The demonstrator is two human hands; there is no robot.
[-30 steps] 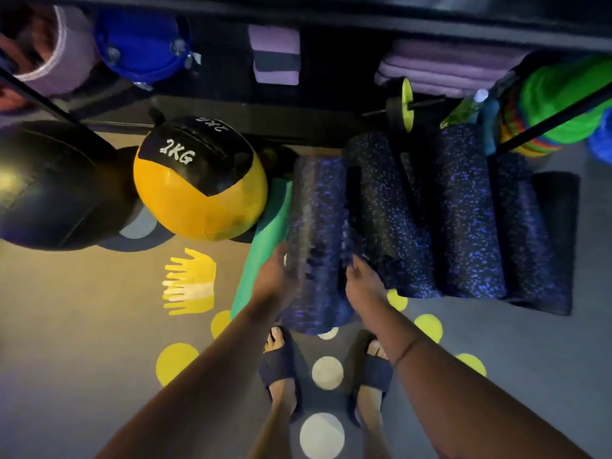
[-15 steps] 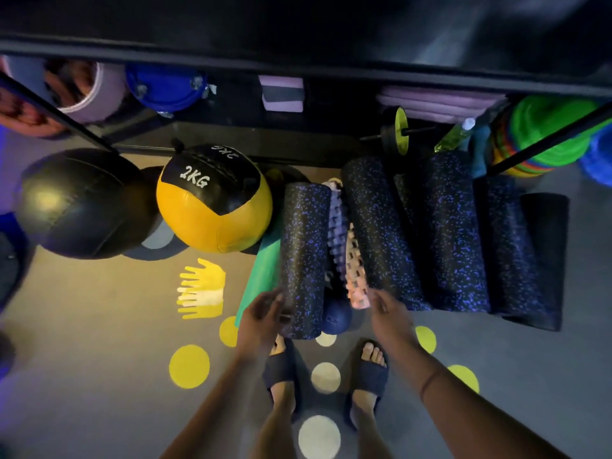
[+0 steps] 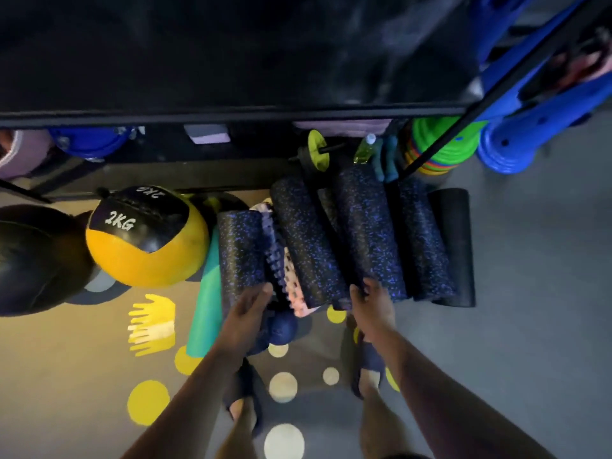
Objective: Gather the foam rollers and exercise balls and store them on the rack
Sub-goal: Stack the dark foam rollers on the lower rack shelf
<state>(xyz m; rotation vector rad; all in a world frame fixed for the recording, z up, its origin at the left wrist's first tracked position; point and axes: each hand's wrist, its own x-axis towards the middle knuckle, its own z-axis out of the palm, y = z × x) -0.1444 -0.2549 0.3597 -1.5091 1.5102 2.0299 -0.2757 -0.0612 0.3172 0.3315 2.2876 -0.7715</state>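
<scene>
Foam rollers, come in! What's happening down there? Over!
Left hand on leftmost speckled roller. Right hand at a middle roller's end. Small blue ball loose by feet.

Dim grey floor [image 3: 530, 326] with yellow dots [image 3: 148, 402].

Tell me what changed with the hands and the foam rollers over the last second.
A second ago both hands gripped the leftmost speckled roller at its near end. They set it down beside the ridged rollers. The left hand still touches its near end; the right hand has shifted right to the ends of the next speckled rollers. The yellow 2KG ball, green roller and small blue ball stayed put.
</scene>
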